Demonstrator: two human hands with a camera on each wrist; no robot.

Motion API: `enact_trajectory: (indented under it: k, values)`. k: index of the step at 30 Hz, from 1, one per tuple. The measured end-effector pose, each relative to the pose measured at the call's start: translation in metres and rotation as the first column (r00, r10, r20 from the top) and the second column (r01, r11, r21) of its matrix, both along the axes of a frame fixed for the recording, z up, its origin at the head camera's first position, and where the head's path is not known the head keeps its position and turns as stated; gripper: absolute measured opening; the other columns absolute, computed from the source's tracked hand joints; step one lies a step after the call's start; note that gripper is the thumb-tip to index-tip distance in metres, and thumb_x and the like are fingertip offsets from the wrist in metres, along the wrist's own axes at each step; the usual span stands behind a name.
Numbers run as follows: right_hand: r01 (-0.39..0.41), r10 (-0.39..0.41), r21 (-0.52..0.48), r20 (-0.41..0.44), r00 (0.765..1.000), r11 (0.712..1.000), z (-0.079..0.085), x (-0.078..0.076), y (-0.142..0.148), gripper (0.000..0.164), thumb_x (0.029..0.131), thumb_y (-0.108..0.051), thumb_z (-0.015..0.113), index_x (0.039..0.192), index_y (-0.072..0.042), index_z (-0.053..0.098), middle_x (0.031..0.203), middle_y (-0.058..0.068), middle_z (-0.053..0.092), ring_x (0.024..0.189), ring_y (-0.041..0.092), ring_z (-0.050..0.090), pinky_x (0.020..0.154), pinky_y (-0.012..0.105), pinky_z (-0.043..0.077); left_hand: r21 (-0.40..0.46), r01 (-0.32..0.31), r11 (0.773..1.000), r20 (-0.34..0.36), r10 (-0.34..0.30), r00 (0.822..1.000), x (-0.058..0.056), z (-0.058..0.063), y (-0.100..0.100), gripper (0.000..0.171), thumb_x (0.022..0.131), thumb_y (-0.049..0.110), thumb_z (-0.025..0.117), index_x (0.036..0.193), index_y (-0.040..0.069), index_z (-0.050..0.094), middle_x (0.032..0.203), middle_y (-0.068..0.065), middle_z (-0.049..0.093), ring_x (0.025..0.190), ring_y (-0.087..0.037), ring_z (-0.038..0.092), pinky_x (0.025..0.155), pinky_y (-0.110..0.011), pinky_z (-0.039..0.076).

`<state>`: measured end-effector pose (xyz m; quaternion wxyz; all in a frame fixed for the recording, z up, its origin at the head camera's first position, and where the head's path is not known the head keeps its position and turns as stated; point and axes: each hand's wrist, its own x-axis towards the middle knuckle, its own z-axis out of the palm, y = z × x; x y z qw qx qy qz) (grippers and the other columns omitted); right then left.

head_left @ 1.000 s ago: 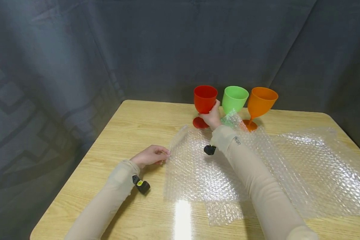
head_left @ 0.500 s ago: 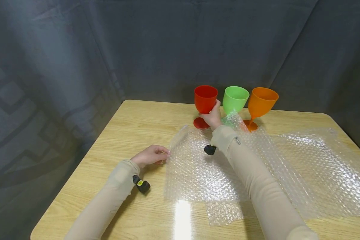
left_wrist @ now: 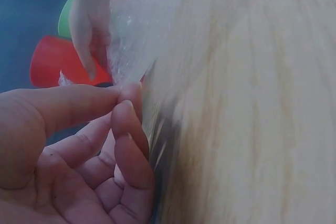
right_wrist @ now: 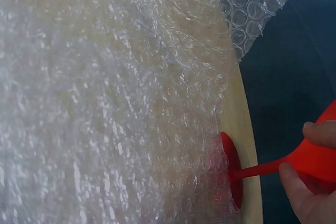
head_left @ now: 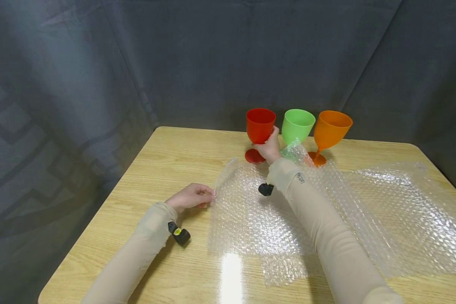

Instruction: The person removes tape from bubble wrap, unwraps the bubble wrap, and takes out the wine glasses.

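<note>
My right hand (head_left: 270, 147) grips a red goblet (head_left: 259, 128) low on its bowl, near the stem. The goblet stands upright at the far side of the table; in the right wrist view, part of its red foot (right_wrist: 236, 174) shows through the edge of the bubble wrap (right_wrist: 115, 108). Thumb and index finger of my left hand (head_left: 191, 197) pinch the left edge of the bubble wrap (head_left: 243, 215), which lies flat on the table. The left wrist view shows that pinch at the wrap's edge, with the other fingers of the left hand (left_wrist: 94, 150) curled.
A green goblet (head_left: 298, 126) and an orange goblet (head_left: 329, 131) stand to the right of the red one, their lower parts partly behind a raised corner of wrap. More bubble wrap (head_left: 414, 219) covers the right of the wooden table (head_left: 167, 156). A dark curtain (head_left: 220, 63) hangs behind.
</note>
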<state>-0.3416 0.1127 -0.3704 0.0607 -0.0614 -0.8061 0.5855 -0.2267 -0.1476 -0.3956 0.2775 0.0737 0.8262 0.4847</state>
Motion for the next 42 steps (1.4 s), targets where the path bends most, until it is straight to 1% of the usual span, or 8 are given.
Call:
enact_trajectory:
  k: [6, 18, 28, 33, 35, 39, 40, 42]
  values:
    - [-0.001, 0.001, 0.0, -0.017, 1.0, 1.0, -0.001, 0.0, 0.0, 0.086, 0.075, 0.003, 0.069, 0.139, -0.011, 0.013, 0.141, 0.017, 0.036, 0.129, 0.033, 0.038, 0.114, 0.043, 0.03, 0.004, -0.002, 1.0, 0.002, 0.002, 1.0, 0.0, 0.0, 0.0, 0.028, 0.091, 0.015, 0.058, 0.113, -0.002, 0.061, 0.086, -0.002, 0.066, 0.07, -0.008, 0.057, 0.067, -0.019, 0.051]
    - [0.007, -0.01, 0.026, 0.123, 0.992, 1.0, 0.003, 0.0, 0.002, 0.075, 0.079, -0.002, 0.067, 0.136, -0.006, 0.018, 0.14, 0.017, 0.037, 0.128, 0.033, 0.038, 0.113, 0.042, 0.033, 0.015, 0.004, 1.0, -0.003, -0.004, 1.0, -0.001, 0.001, 0.002, 0.029, 0.091, 0.015, 0.058, 0.114, -0.003, 0.06, 0.088, -0.004, 0.068, 0.071, -0.007, 0.058, 0.068, -0.019, 0.052]
    - [-0.138, 0.113, 0.095, 0.227, 0.967, 0.986, 0.013, 0.017, 0.013, 0.058, 0.086, -0.017, 0.063, 0.133, 0.002, 0.035, 0.128, 0.021, 0.05, 0.111, 0.033, 0.05, 0.102, 0.041, 0.042, 0.011, 0.017, 1.0, -0.009, -0.017, 1.0, -0.003, -0.002, 0.001, 0.03, 0.091, 0.016, 0.058, 0.115, -0.003, 0.06, 0.087, -0.004, 0.066, 0.07, -0.008, 0.057, 0.068, -0.019, 0.051]
    - [-0.207, 0.148, 0.152, 0.328, 0.933, 0.967, 0.026, 0.031, 0.017, 0.072, 0.089, -0.026, 0.059, 0.142, 0.005, 0.021, 0.126, 0.022, 0.051, 0.11, 0.032, 0.052, 0.098, 0.038, 0.045, 0.015, 0.022, 1.0, -0.023, -0.022, 1.0, -0.006, -0.002, 0.001, 0.031, 0.091, 0.016, 0.057, 0.116, -0.003, 0.059, 0.086, -0.003, 0.066, 0.069, -0.007, 0.057, 0.067, -0.019, 0.051]
    - [-0.253, 0.177, 0.191, 0.343, 0.922, 0.948, 0.03, 0.039, 0.019, 0.057, 0.09, -0.029, 0.057, 0.132, 0.003, 0.035, 0.107, 0.016, 0.057, 0.094, 0.027, 0.054, 0.085, 0.033, 0.049, 0.016, 0.024, 1.0, -0.029, -0.024, 0.999, -0.006, -0.002, 0.0, 0.031, 0.091, 0.016, 0.057, 0.116, -0.003, 0.059, 0.086, -0.002, 0.066, 0.069, -0.007, 0.057, 0.068, -0.019, 0.052]
    - [-0.357, 0.279, 0.241, 0.306, 0.91, 0.902, 0.036, 0.06, 0.026, 0.047, 0.093, -0.032, 0.054, 0.122, 0.004, 0.046, 0.103, 0.014, 0.055, 0.093, 0.024, 0.049, 0.083, 0.033, 0.047, 0.017, 0.023, 1.0, -0.028, -0.022, 0.999, -0.006, -0.001, 0.0, 0.031, 0.091, 0.016, 0.057, 0.116, -0.002, 0.06, 0.084, -0.001, 0.065, 0.069, -0.007, 0.057, 0.067, -0.018, 0.051]
    - [-0.385, 0.311, 0.244, 0.292, 0.904, 0.89, 0.038, 0.066, 0.028, 0.045, 0.093, -0.032, 0.054, 0.12, 0.003, 0.048, 0.111, 0.016, 0.056, 0.1, 0.027, 0.051, 0.089, 0.037, 0.048, 0.016, 0.021, 1.0, -0.026, -0.02, 0.999, -0.006, 0.0, -0.001, 0.03, 0.091, 0.016, 0.057, 0.116, -0.002, 0.06, 0.084, 0.0, 0.065, 0.069, -0.007, 0.056, 0.067, -0.018, 0.051]
    - [-0.424, 0.357, 0.244, 0.274, 0.893, 0.872, 0.042, 0.078, 0.033, 0.055, 0.093, -0.034, 0.053, 0.134, 0.001, 0.042, 0.134, 0.017, 0.047, 0.118, 0.03, 0.046, 0.102, 0.044, 0.043, 0.012, 0.02, 1.0, -0.034, -0.019, 0.999, -0.007, 0.0, -0.001, 0.029, 0.091, 0.015, 0.057, 0.115, -0.001, 0.06, 0.083, 0.0, 0.064, 0.069, -0.007, 0.056, 0.066, -0.018, 0.05]
